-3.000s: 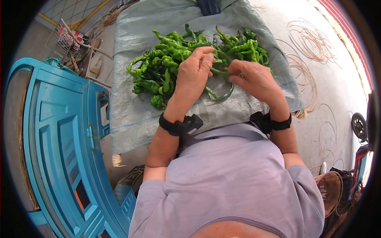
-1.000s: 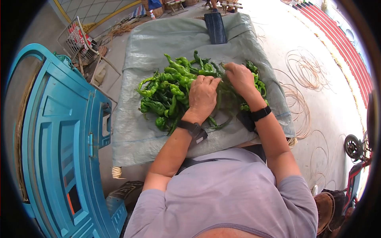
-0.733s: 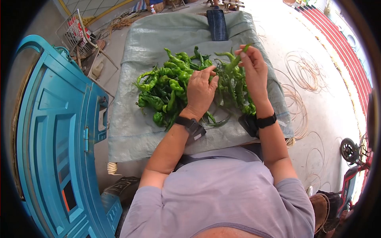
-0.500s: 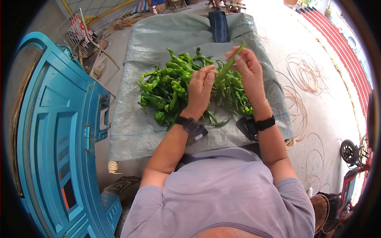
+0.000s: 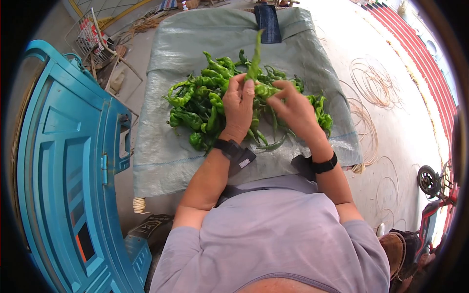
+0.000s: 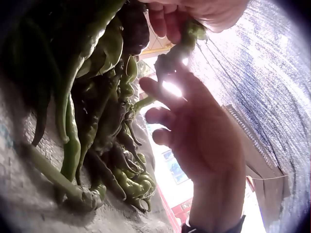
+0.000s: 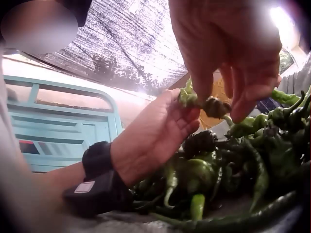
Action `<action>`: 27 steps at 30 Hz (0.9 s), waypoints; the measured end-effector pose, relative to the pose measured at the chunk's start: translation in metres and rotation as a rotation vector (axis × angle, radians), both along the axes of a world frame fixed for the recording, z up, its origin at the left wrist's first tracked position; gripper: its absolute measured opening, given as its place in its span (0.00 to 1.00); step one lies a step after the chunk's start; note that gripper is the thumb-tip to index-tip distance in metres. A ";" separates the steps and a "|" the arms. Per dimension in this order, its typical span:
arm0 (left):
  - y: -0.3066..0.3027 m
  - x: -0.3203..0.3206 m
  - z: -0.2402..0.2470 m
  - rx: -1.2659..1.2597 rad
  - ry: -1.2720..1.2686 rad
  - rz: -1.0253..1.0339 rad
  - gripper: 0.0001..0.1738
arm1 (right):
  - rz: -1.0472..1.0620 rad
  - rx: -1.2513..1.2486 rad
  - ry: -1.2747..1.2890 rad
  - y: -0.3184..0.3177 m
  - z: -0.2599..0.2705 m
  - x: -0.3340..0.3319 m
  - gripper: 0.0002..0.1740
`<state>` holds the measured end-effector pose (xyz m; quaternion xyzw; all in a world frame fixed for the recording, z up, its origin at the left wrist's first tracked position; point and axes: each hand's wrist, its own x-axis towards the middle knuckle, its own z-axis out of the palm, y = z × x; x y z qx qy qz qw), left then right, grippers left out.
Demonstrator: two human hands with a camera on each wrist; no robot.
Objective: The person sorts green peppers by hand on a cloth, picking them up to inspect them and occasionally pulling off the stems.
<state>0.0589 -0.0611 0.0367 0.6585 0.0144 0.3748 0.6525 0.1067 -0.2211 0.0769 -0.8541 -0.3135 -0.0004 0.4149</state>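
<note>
Green peppers (image 5: 195,102) lie heaped on a pale woven sheet (image 5: 166,171). Over the heap, my left hand (image 5: 238,107) pinches a long green pepper (image 5: 257,53) between thumb and fingers, its tip pointing up and away. A second, crinkled green pepper (image 5: 265,91) stretches from the left hand toward my right hand (image 5: 295,110). The right thumb and fingers close around its far end, slightly blurred by motion. In the right wrist view, the crinkled pepper (image 7: 188,96) spans both hands. From the left wrist view, the right hand (image 6: 199,131) faces the left fingers (image 6: 170,22).
A folded dark denim piece (image 5: 268,24) lies at the sheet's far edge. To the left stands a blue panelled vehicle side (image 5: 68,146). Coils of thin cane (image 5: 373,85) lie on the floor at right, with a small wheel (image 5: 429,180) nearby.
The right hand lifted a pepper from the heap, then came down and left beside the left hand. A long pepper now stands upright in the left hand, which has turned thumb-up.
</note>
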 end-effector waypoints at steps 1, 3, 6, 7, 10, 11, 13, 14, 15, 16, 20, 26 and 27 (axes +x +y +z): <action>-0.001 -0.001 0.002 -0.024 -0.024 -0.007 0.15 | 0.024 -0.092 -0.025 0.001 -0.003 -0.004 0.24; -0.003 -0.001 0.003 -0.044 -0.113 0.019 0.16 | 0.060 -0.052 0.009 0.003 -0.016 -0.004 0.24; -0.002 -0.001 0.002 0.008 -0.069 0.111 0.15 | 0.114 -0.131 -0.014 0.002 -0.019 -0.006 0.21; -0.002 -0.002 0.002 -0.007 -0.067 0.110 0.15 | 0.123 -0.145 0.031 0.000 -0.011 -0.010 0.20; -0.002 -0.001 0.003 -0.016 -0.068 0.122 0.15 | 0.017 -0.085 -0.020 -0.006 0.002 -0.010 0.18; -0.002 -0.001 0.002 0.003 -0.070 0.134 0.16 | -0.045 -0.080 -0.135 -0.009 -0.005 -0.004 0.18; -0.002 0.001 0.000 0.022 -0.078 0.149 0.16 | -0.196 -0.108 -0.314 -0.012 -0.013 0.004 0.17; -0.002 0.002 -0.001 0.021 -0.083 0.153 0.16 | -0.215 -0.158 -0.310 -0.014 -0.016 0.007 0.16; -0.002 0.002 -0.001 0.020 -0.087 0.159 0.16 | -0.232 -0.209 -0.304 -0.017 -0.019 0.010 0.16; -0.002 0.003 0.000 0.025 -0.082 0.163 0.16 | -0.248 -0.260 -0.297 -0.020 -0.023 0.013 0.15; -0.002 0.001 0.000 0.067 -0.054 0.180 0.16 | -0.213 -0.305 -0.241 -0.025 -0.032 0.023 0.14; 0.002 0.004 -0.005 0.169 -0.038 0.227 0.16 | -0.159 -0.023 -0.034 -0.031 -0.032 0.029 0.15; 0.003 0.005 -0.007 0.213 -0.034 0.247 0.17 | -0.143 0.094 0.064 -0.032 -0.034 0.034 0.15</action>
